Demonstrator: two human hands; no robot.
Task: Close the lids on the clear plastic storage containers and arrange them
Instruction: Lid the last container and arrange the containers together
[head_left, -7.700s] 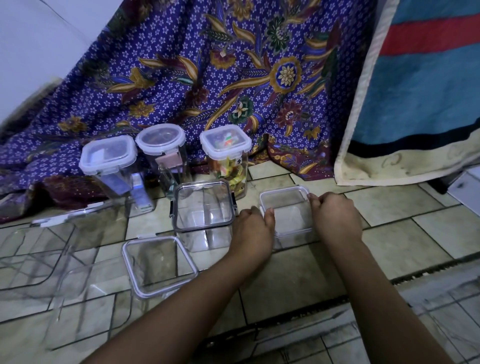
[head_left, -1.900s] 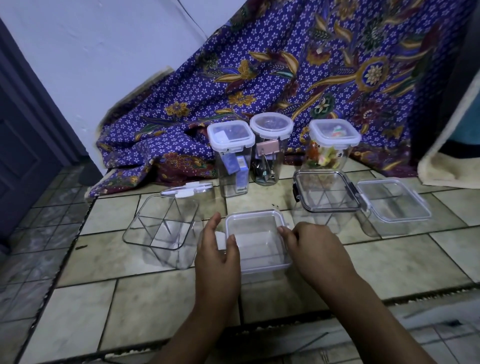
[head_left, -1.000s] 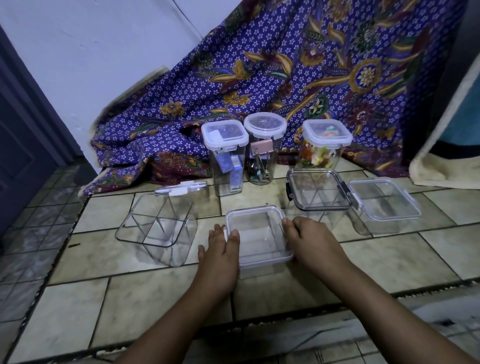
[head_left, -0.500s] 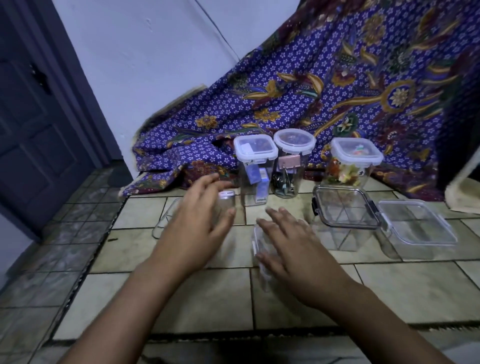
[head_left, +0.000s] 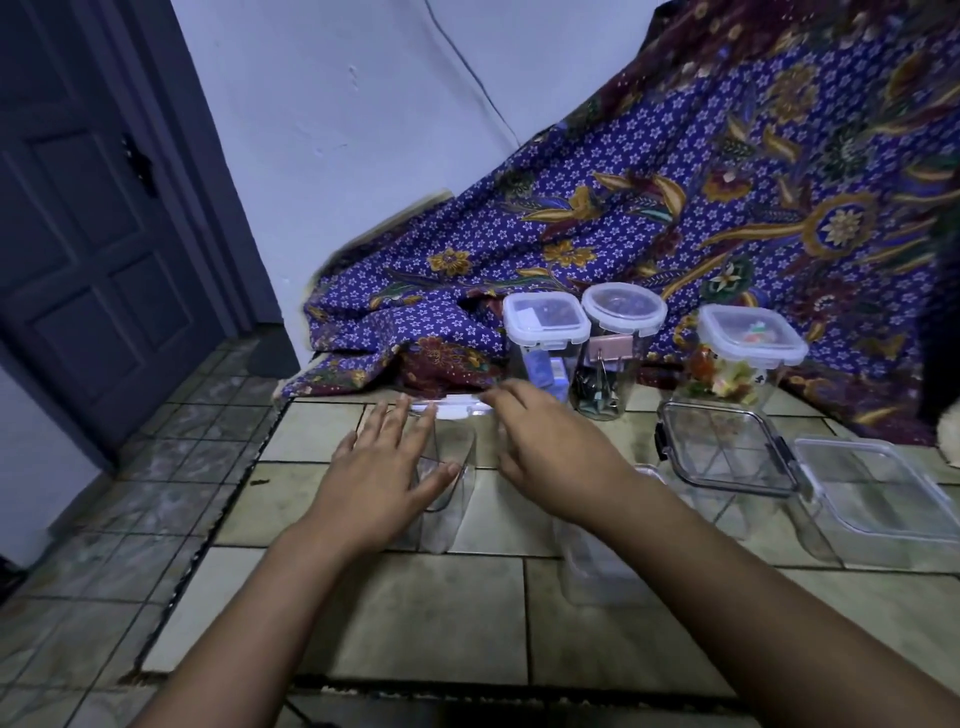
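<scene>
Left hand (head_left: 382, 470) and right hand (head_left: 553, 454) were spread, grasping nothing; clear container (head_left: 452, 499) stood between them, mouth upward, lid (head_left: 457, 412) beyond fingertips.

The left hand (head_left: 382, 483), slightly blurred, covers the near-left wall of a clear container (head_left: 452, 499); the right hand (head_left: 556, 457) hides part of its white lid (head_left: 457, 410). The right forearm (head_left: 727, 561) masks most of a second container (head_left: 592, 577). The batik cloth (head_left: 675, 208) runs off the top and right edges.
</scene>
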